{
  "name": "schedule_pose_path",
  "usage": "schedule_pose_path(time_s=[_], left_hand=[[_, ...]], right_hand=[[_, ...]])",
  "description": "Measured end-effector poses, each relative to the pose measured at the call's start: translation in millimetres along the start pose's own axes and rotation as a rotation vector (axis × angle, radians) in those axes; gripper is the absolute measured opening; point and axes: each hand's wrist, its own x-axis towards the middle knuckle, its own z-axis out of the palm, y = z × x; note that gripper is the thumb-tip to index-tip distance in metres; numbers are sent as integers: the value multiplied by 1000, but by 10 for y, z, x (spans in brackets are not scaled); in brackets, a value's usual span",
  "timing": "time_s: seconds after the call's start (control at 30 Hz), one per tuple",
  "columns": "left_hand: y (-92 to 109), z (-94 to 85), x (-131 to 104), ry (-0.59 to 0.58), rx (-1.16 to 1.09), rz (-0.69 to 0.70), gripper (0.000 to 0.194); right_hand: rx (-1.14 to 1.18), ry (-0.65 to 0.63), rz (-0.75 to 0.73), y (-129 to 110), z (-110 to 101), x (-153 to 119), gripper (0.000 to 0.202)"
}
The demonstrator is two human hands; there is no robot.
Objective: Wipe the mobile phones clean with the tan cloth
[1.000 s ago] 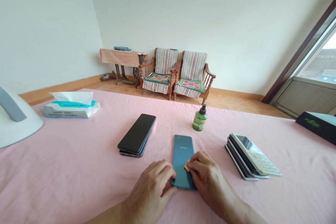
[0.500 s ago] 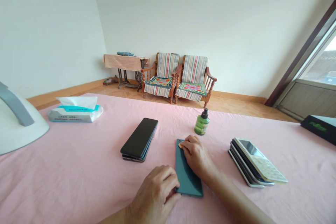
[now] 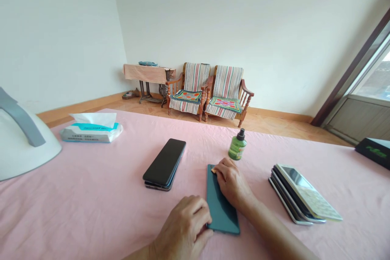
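Two hands on one phone, near centre of surface: left hand pinches its near-left corner, likely to stop sliding; right hand holds pad in fingertips at far end, probably for local pressure. Bottle upright just beyond.

Right hand partly hides teal phone; black box cut off.

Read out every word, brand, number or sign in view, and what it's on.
Nothing legible.
Tissue pack: dark characters plus lettering on the turquoise band, too blurred.
Black box: green lettering, too blurred.
Green spray bottle: label too small.
Teal phone: no text on the exposed back; part is hidden by the right hand.
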Motion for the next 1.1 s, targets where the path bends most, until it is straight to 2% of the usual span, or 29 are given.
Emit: schedule_pose_path(time_s=[0.27, 0.87, 1.1], left_hand=[[66, -28, -5, 12, 11, -31, 28], [-7, -5, 0, -5, -18, -25, 27], [50, -34, -1, 13, -18, -30, 27]], right_hand=[[-12, 1, -13, -23, -23, 2, 27], [42, 73, -1, -20, 32, -14, 26], [89, 104, -5, 23, 83, -2, 27]])
